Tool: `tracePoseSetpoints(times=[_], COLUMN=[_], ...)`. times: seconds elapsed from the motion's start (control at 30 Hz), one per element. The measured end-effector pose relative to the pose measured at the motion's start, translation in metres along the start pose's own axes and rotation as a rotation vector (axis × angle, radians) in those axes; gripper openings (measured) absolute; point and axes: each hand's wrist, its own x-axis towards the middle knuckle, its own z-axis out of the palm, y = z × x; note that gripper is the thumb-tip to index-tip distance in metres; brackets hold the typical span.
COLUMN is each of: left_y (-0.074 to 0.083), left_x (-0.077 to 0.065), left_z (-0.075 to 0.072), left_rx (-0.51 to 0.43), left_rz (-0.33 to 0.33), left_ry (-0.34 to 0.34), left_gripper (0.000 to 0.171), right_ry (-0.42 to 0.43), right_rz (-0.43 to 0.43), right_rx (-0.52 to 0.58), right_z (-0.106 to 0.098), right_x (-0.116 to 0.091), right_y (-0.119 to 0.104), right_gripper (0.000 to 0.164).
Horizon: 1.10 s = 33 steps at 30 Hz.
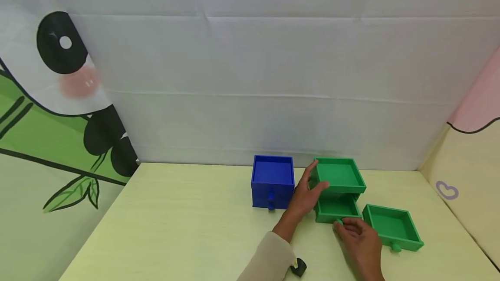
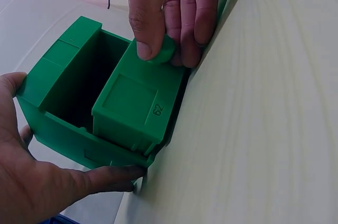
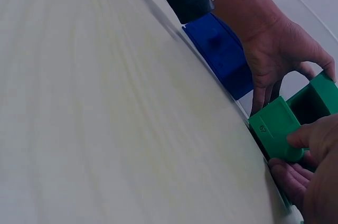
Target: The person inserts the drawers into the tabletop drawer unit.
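Note:
A small green drawer cabinet [image 1: 340,173] stands near the back of the table. Its lower drawer [image 1: 337,206] is slid partly out, and the slot above it gapes without a drawer. My left hand [image 1: 304,198] holds the cabinet by its left side, thumb near the top front edge. With thumb and fingers my right hand [image 1: 361,243] pinches the round knob [image 2: 165,52] of that lower drawer. A number is marked on the drawer front [image 2: 132,97]. To the right of the cabinet, a loose green drawer [image 1: 392,223] lies on the table, its knob facing me.
Left of the cabinet stands a blue drawer cabinet [image 1: 272,183], with the left forearm passing close to it. The pale wooden table [image 1: 187,220] meets a white cloth wall [image 1: 234,77] behind. A printed side panel [image 1: 465,177] borders the right edge.

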Motion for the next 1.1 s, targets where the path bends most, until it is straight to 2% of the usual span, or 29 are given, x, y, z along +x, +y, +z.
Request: tracePoseSetpoints(times=[0.3,0.77,1.1], left_y=[0.000,-0.001,-0.004], left_x=[-0.001,0.001,0.001], left_z=[0.002,0.001,0.000], left_rx=[-0.004,-0.024,-0.024], left_rz=[-0.001,0.006,0.025], left_ry=[0.004,0.021,-0.028], left_gripper=[0.059,0.060,0.059], right_ry=[0.002,0.035,-0.016], right_rz=[-0.021,-0.186,-0.188], right_rx=[-0.003,0.020,-0.031], right_z=[0.001,0.007,0.006], right_x=[0.003,0.015,0.016], right_y=[0.000,0.000,-0.001], right_gripper=[0.026,0.018,0.023])
